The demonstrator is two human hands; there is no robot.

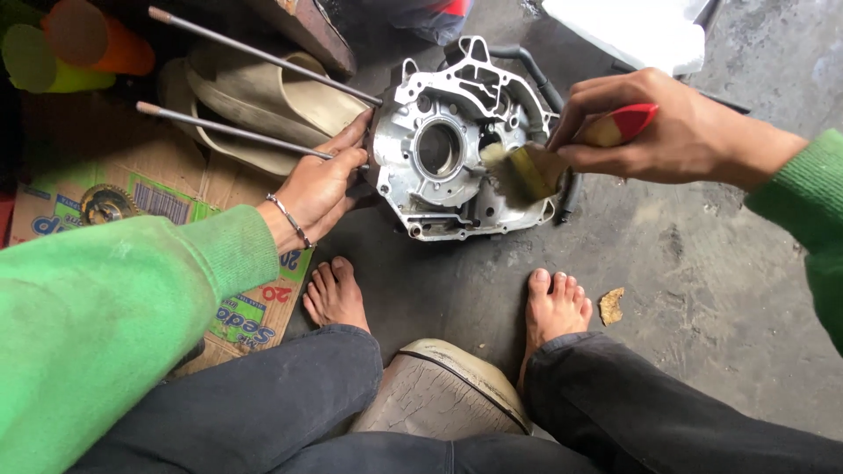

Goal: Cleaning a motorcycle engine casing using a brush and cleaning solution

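Note:
A silver engine crankcase half stands on edge on the grey concrete floor, with two long metal studs sticking out to the upper left. My left hand grips its left edge by the lower stud. My right hand holds a paintbrush with a red and yellow handle, its bristles against the right side of the casing. Both sleeves are green.
Flattened printed cardboard lies on the left with a gear on it. Beige sandals sit behind the studs. My bare feet and a worn stool seat are below. A white object lies top right.

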